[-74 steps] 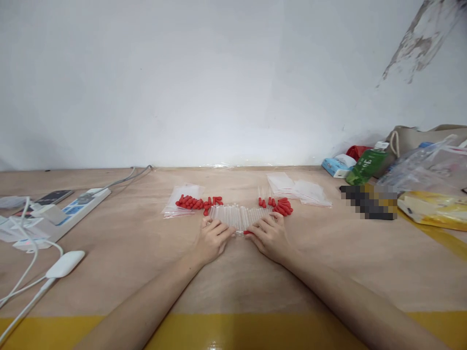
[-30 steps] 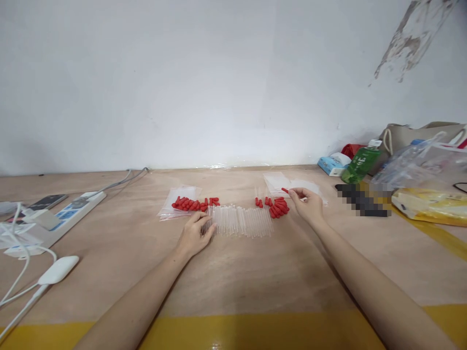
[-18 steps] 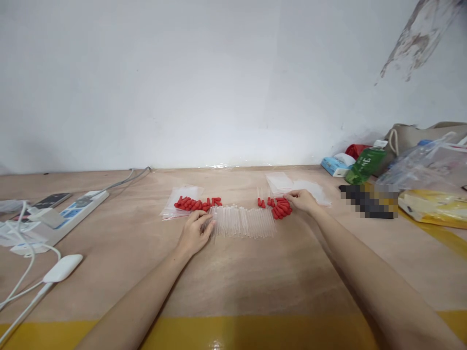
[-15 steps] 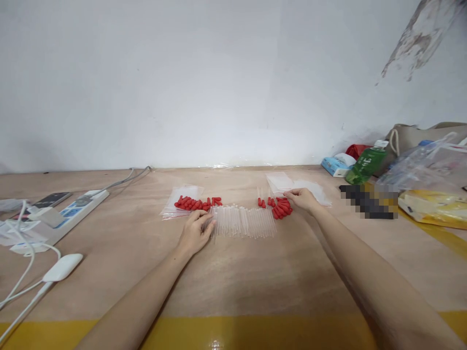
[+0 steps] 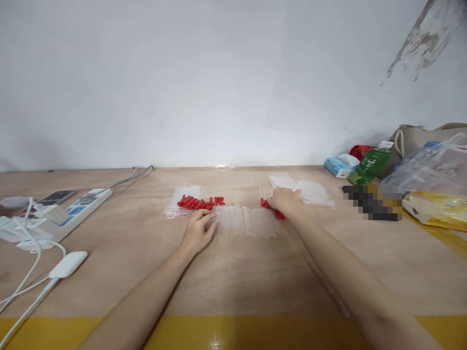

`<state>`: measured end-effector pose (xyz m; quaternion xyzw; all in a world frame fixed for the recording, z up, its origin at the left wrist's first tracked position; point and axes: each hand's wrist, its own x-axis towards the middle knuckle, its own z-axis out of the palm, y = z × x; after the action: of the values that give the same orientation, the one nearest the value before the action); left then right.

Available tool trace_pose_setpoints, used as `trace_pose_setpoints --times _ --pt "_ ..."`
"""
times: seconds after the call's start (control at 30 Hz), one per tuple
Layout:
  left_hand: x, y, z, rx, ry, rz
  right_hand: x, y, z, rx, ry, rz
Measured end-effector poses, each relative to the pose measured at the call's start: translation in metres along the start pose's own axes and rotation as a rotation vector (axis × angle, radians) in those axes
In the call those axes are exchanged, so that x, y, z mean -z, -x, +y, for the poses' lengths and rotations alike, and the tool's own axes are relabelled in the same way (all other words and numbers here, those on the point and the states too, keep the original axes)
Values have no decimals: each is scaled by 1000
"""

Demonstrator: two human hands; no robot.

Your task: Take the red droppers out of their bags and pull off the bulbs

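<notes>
A row of slim clear plastic tubes (image 5: 248,222) lies side by side on the wooden table. At its left end my left hand (image 5: 199,231) rests with bent fingers closed around the outermost tubes. Small red caps (image 5: 195,202) form a pile on clear zip bags (image 5: 171,209) just beyond that hand. My right hand (image 5: 287,200) is over a second group of red caps (image 5: 279,214) at the row's right end and covers most of them. Its fingers curl downward; their tips are largely hidden, and I cannot see what is between them.
More clear bags (image 5: 314,192) lie behind my right hand. To the right are a tissue pack (image 5: 339,166), a green bottle (image 5: 370,166), a pixelated dark object (image 5: 375,206) and a yellow package (image 5: 434,206). A power strip (image 5: 85,209) with white cables stands on the left.
My right hand has moved left from beside the clear bags to over the right-hand red caps. My left hand stays at the tubes. The whole view has shifted slightly.
</notes>
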<state>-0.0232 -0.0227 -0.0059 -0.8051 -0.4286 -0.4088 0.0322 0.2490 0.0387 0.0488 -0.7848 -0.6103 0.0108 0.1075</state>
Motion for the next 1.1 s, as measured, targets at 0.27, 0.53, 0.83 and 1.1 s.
trace_pose_setpoints --times 0.27,0.53,0.83,1.1 --pt "1 0 1 4 9 -6 2 -7 -2 -70 -14 -54" --pt "4 -2 5 16 -24 18 20 16 10 39 -165 169" --pt "4 -1 28 -183 -112 -34 -38 99 16 935 -301 658" --pt "-8 5 44 -377 -164 -133 -44 107 12 1003 -317 657"
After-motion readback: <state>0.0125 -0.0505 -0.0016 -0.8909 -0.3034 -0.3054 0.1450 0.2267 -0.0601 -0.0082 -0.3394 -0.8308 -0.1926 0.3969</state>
